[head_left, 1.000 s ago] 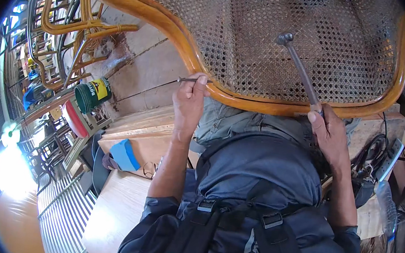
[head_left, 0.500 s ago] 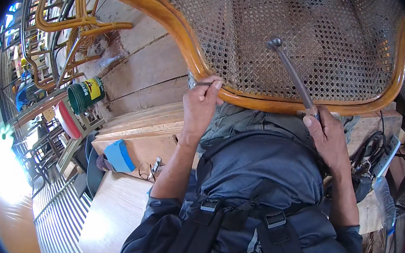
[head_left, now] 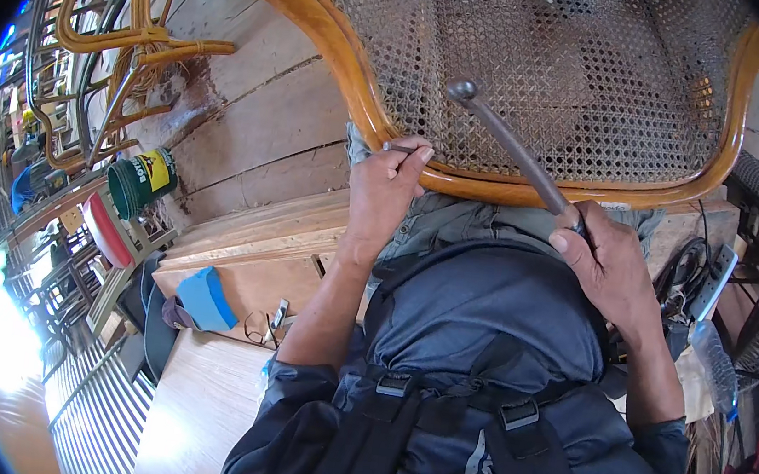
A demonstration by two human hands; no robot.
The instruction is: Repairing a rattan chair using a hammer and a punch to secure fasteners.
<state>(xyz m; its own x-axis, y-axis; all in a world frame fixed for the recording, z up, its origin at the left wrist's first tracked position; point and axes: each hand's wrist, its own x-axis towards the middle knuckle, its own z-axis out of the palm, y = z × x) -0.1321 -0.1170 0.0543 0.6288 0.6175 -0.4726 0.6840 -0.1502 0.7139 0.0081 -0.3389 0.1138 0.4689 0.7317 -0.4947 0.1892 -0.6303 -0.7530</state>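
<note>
Far left, a green tin [head_left: 142,181] and a red-topped stool [head_left: 106,231] stand beside stacked rattan frames [head_left: 108,51], with a blue block [head_left: 206,298] lying on the desk [head_left: 195,403] below. The left hand [head_left: 382,191] rests against the near rim of the cane chair seat [head_left: 544,78], its fingers [head_left: 406,158] pinched closed on a small nail [head_left: 398,147] set at the orange frame. The seat's woven panel fills the upper middle, tilted over the person's lap. The right hand [head_left: 608,266] has its fingers wrapped closed around the handle of a metal hammer [head_left: 505,144], whose head sits raised above the weave. Cables [head_left: 686,269] lie at the right.
</note>
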